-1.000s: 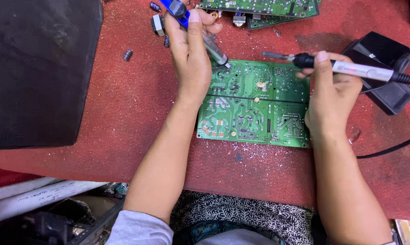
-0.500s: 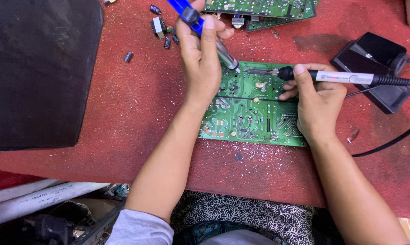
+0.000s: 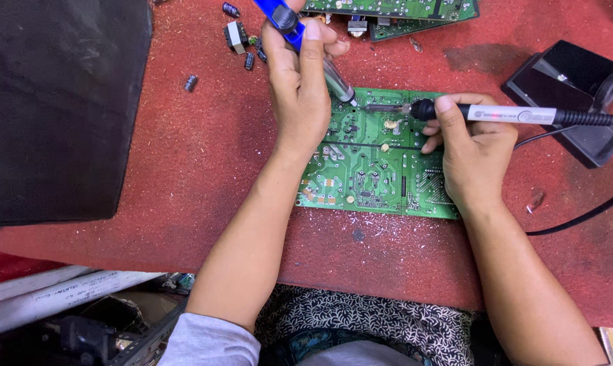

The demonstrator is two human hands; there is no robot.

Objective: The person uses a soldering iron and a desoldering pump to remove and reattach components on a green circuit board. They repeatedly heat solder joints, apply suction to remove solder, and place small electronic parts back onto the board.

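**Iron tip meets pump nozzle on the board**

Rightward hand has slid in since a second ago, I see: right hand (image 3: pixel 472 152) clenches the iron (image 3: pixel 496 114), tip low over the board (image 3: pixel 381 159). Left hand (image 3: pixel 300 88) wraps the blue pump (image 3: pixel 289 24), nozzle beside that tip. Board lies flat on the red mat (image 3: pixel 184 169), loose parts (image 3: pixel 242 41) well apart.

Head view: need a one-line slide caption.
Left hand holds a blue desoldering pump and right hand a soldering iron, tips meeting over a green circuit board on a red mat.
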